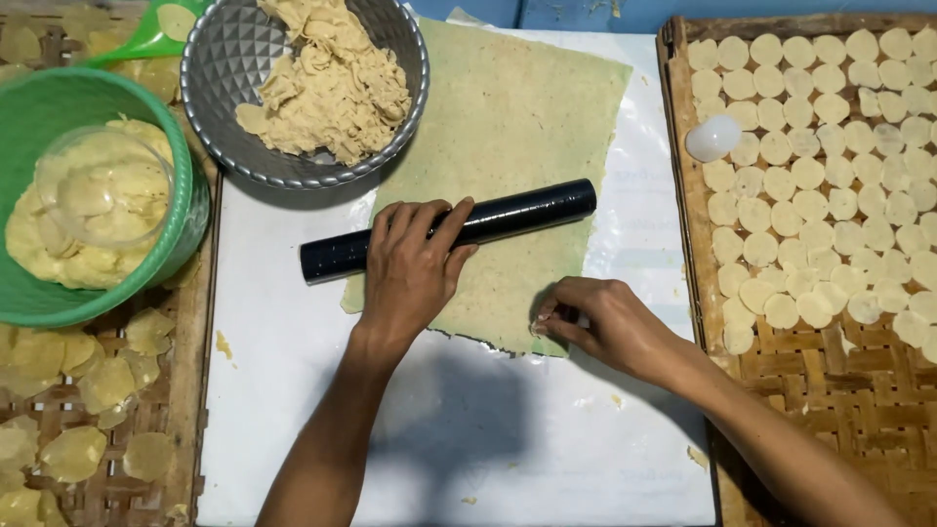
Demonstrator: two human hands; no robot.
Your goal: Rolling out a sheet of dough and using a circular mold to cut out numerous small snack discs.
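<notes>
- L hand (412,268) lay palm-down on black roller (449,231), fingers draped over it, not clenched.
- Roller sat across thin dough sheet (508,127), mid-board, on white liner (293,342).
- R hand (595,317) pinched sheet's near edge w/ fingertips.
- Metal bowl (210,68) of dough scraps overlapped sheet's far-left corner.
- Green bowl (59,98) at left; woven tray (781,390) w/ cut rounds (810,176) at right.

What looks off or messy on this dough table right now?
Little stands out. The rolled dough sheet has a ragged near edge, which the right hand pinches. A few dough crumbs lie on the white board. The left hand rests on the black rolling pin.
</notes>
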